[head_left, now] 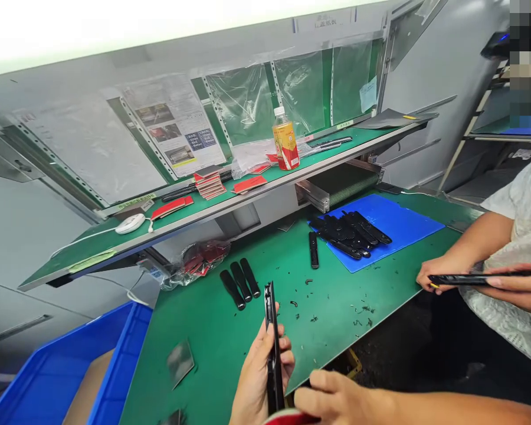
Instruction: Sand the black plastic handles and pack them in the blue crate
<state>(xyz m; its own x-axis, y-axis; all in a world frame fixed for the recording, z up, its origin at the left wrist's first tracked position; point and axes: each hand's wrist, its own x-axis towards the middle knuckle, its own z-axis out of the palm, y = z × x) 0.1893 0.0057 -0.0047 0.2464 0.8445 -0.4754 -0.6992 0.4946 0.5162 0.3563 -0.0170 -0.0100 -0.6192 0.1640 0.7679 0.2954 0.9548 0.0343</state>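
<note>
My left hand (257,378) grips a long, thin black plastic part (272,348) that stands edge-on and nearly upright over the green bench (230,336). My right hand (331,398) sits just right of the part's lower end, fingers curled close to something red (289,418) at the bottom edge; whether it grips that is unclear. Three more black parts (240,282) lie side by side on the mat beyond my hands.
A blue mat (402,227) holds a pile of black parts (351,233); one lies beside it (313,249). A co-worker at right holds a black part (473,278) in both hands. A blue bin (57,366) stands at left. The shelf carries a bottle (285,140) and red pads (209,184).
</note>
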